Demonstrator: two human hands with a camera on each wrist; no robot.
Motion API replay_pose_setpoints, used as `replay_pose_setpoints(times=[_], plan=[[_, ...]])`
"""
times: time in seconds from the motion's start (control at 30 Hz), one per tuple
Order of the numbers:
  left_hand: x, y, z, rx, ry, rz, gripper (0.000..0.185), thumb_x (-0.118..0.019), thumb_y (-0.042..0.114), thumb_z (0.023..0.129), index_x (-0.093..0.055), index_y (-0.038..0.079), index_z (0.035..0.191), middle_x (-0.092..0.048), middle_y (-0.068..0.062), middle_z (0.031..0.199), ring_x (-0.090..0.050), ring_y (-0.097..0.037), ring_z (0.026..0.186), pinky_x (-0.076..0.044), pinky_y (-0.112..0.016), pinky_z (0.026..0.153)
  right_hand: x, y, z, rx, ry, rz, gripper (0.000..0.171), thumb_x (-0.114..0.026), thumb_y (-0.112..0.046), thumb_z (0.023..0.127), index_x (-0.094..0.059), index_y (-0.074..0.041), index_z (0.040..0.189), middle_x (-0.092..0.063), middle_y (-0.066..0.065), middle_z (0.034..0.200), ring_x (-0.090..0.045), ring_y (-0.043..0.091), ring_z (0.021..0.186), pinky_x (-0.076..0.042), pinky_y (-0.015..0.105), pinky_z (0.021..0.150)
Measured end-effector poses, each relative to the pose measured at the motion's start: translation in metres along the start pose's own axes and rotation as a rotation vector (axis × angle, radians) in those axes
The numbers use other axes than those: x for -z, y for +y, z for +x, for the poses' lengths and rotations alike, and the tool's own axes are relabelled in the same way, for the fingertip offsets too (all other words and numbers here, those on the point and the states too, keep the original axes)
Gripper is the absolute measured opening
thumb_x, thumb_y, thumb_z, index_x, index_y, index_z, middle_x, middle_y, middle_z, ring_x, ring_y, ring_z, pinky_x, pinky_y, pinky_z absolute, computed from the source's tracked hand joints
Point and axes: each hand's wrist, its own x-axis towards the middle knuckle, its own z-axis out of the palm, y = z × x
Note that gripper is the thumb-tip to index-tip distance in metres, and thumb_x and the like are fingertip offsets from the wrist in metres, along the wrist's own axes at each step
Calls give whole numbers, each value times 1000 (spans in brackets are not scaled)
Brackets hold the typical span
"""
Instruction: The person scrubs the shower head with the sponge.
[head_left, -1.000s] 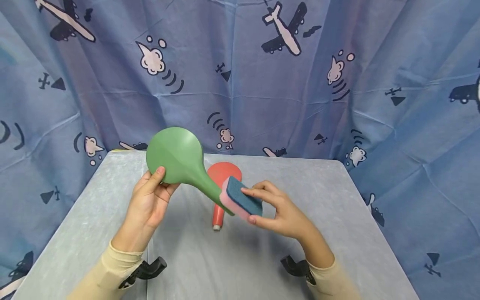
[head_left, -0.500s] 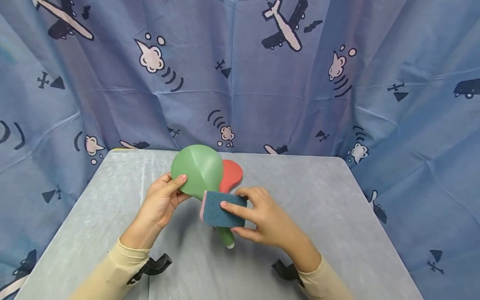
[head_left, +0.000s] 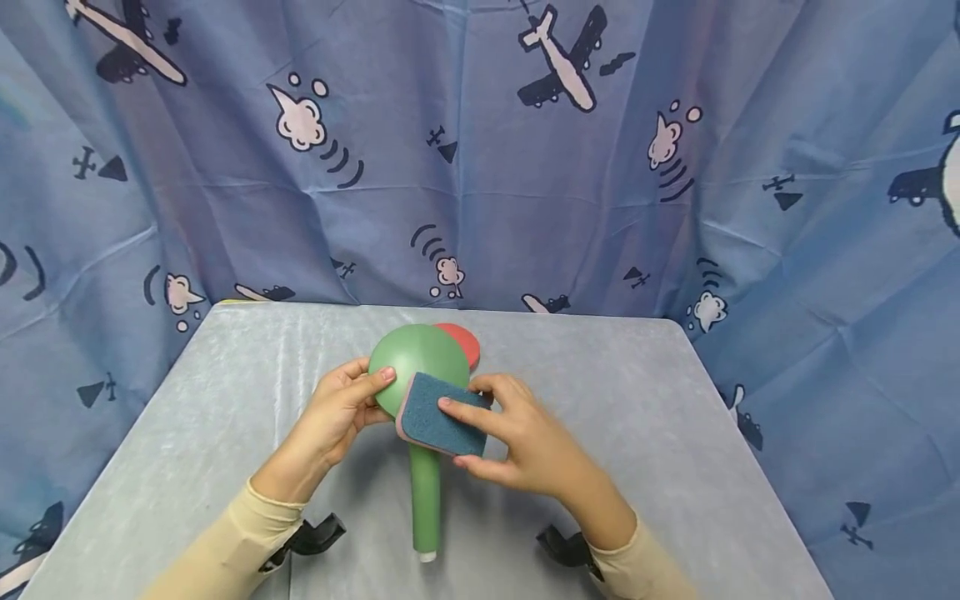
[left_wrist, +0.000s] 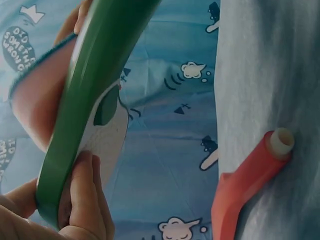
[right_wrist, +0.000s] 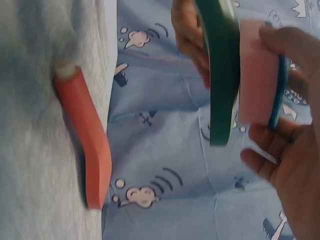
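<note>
A: Backdrop and surface?
B: Blue curtain [head_left: 570, 250] printed with aircraft and clouds; in front of it, a grey cloth-covered table [head_left: 600, 367].

A: Main object: position, axis?
B: Green paddle [head_left: 420, 350], held above the table near its middle. Long axis runs almost straight away from the person: round head at the far end, handle pointing back toward the person. Smooth green back faces the head camera; left wrist view gives a paler face on the other side.

A: Other paddle?
B: Red paddle [head_left: 465, 340], lying on the table. In the head view only part of its round end shows, past the green head's far right edge.

A: Right hand [head_left: 525, 442]?
B: Half closed, thumb and bent fingers gripping the edges of a blue-and-pink sponge [head_left: 431, 421].

A: Left hand [head_left: 330, 417]?
B: Nearly closed, thumb on the green back, fingers behind, pinching the head's left rim.

A: Sponge orientation?
B: Pink side toward the green, across the neck. Contact: cannot tell.

A: Smallest item?
B: Pale tip [head_left: 427, 557], at the green handle's near end.
</note>
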Motion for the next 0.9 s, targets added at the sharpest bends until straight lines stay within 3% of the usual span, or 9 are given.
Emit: replay_pose_setpoints(times=[0.07,0.2,0.33,0.53,0.9], plan=[[1,-2,0,3,-2,2,22,-61,9,103,-58,1,123,-77,-1,89,-75,-15,77,-63,-34,69,1,5,0,-20,14,3,61,-80,-43,87,-62,-25,142,-56,10,125,-53,22,109,-50,39,88],[1,-5,-1,6,-15,-1,23,-61,10,103,-57,2,125,-77,-1,89,-75,-15,77,-63,-35,70,7,21,-4,-219,77,-20,63,-85,-35,83,-63,-23,141,-56,9,122,-53,21,105,-50,41,86],[6,-5,1,22,25,-22,16,-61,12,103,-61,9,119,-76,0,89,-74,-15,77,-63,-35,72,9,30,-9,-360,50,6,64,-85,-33,85,-61,-23,143,-55,8,121,-54,20,105,-51,40,84],[23,0,11,15,94,-41,7,-60,14,104,-66,16,109,-73,1,88,-71,-12,79,-62,-32,75,8,32,-11,-425,17,32,63,-83,-39,86,-60,-27,144,-55,5,121,-54,18,105,-53,39,85],[56,14,29,57,99,-73,10,-58,17,106,-64,12,99,-72,0,83,-70,-11,76,-61,-29,74,19,39,-14,-471,68,28,63,-84,-34,86,-60,-24,144,-54,8,123,-54,21,107,-53,45,87]])
